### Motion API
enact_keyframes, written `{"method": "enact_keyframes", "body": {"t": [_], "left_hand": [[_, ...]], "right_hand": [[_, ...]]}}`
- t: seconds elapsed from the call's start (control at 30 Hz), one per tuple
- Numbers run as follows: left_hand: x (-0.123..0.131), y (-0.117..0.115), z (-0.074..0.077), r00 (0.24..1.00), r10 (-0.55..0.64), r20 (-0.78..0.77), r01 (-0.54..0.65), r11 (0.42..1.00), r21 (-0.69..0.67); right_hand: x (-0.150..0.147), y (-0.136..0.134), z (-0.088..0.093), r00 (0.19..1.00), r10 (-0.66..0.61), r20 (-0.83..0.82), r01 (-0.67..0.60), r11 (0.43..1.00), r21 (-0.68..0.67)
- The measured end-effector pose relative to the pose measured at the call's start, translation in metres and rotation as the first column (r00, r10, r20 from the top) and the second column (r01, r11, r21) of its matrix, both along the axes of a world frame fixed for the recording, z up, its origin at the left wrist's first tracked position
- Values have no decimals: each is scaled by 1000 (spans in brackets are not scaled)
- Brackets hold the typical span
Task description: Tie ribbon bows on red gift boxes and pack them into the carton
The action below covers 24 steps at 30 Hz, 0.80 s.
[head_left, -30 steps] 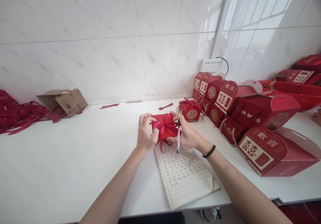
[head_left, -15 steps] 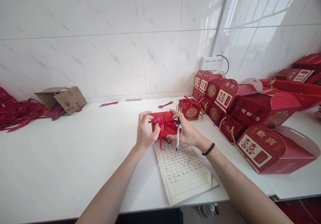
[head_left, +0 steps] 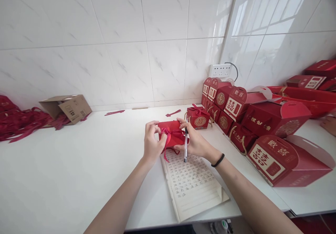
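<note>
Both forearms stretch forward, converging at the small red box (head_left: 169,126). The left hand (head_left: 152,143) pinches its left side, fingers curled; the right hand (head_left: 195,142) clasps its right side

White tiled walls (head_left: 118,17) (glossy), white table (head_left: 65,164).

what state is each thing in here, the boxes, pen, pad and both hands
small red box: closed, bow tied, held
writing pad: flat, written on, corner folded
pen: held, lower end over writing pad
left hand: gripping small red box
right hand: holding pen, touching small red box
cardboard box: on its side, open
large gift box: lying down, flap open
bowed box behind: upright, closed
</note>
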<state>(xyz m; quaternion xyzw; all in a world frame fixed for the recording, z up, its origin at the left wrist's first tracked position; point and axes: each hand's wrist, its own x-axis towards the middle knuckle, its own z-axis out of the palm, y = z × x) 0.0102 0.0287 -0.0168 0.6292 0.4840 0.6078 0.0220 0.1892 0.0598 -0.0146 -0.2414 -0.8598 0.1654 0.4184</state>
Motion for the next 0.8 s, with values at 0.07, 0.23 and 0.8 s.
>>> {"method": "enact_keyframes", "body": {"t": [0.07,0.23,0.8], "left_hand": [[1,0,0,997,-18,69,19,1000,-11],[2,1,0,989,-50,137,53,999,-12],[-3,-1,3,997,1,-80,4,998,68]], "right_hand": [[0,0,0,1000,8,-2,-8,1000,10],[1,1,0,1000,11,-13,-11,1000,19],[2,0,0,1000,-16,-6,15,1000,-15]]}}
